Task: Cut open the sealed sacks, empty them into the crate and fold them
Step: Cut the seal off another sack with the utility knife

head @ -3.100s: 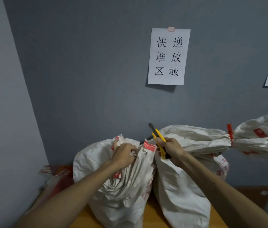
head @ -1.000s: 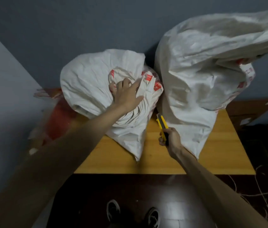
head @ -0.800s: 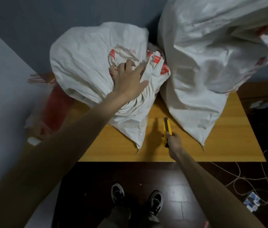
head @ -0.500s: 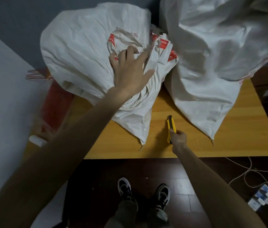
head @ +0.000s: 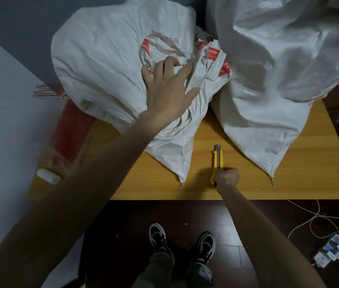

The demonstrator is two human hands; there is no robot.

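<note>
Head view, looking down at a yellow-brown wooden table set against a grey wall.

- Two large white woven plastic sacks are stood on the table, side by side and touching. The left white woven sack is bulged, with its neck gathered into folds towards the right; red printed patches are seen at the crumpled mouth. The right white woven sack is larger and is cut off by the top and right edges of the view.
- The left hand is laid on the gathered neck of the left sack, its fingers spread apart and pressed into the folds.
- The right hand is closed round the rear of a yellow utility knife. The knife is held low at the table between the two sacks' bottom corners, grey metal tip pointed away towards the wall. Whether a blade is extended cannot be told.
- At the table's left end a red object under translucent plastic is seen, blurred, with a small white cylinder near it.
- Below the table edge, dark floorboards, two black-and-white shoes and a power strip with pale cables are noted.
</note>
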